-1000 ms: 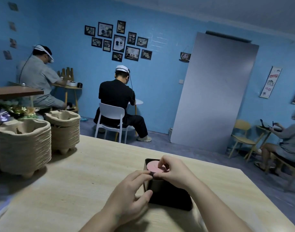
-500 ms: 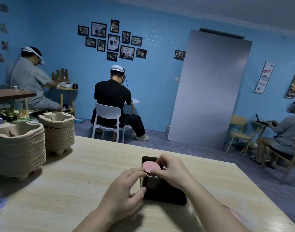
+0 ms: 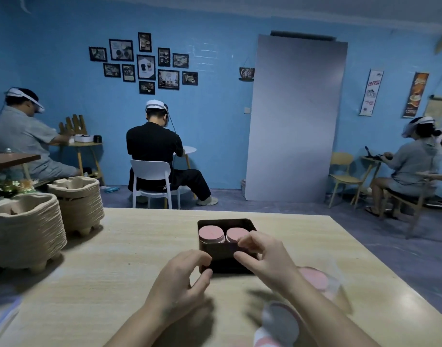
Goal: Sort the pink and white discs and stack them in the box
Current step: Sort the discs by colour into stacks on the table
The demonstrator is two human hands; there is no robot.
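Two pink stacks in black box — left hand, right hand at near edge, grips loose, seemingly empty.

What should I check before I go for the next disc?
1. Box upright on the table, top open: ok.
2. Left pink stack and right pink stack side by side in its far half: ok.
3. Room in its near half: cannot tell, dark and behind the hands.
4. Right hand free: cannot tell, fingertips curl at the right pink stack's edge.
5. Left hand at the box's near left corner: cannot tell whether its grip is closed.
6. Loose pink discs on the table, right of the box: ok; white ones not seen.
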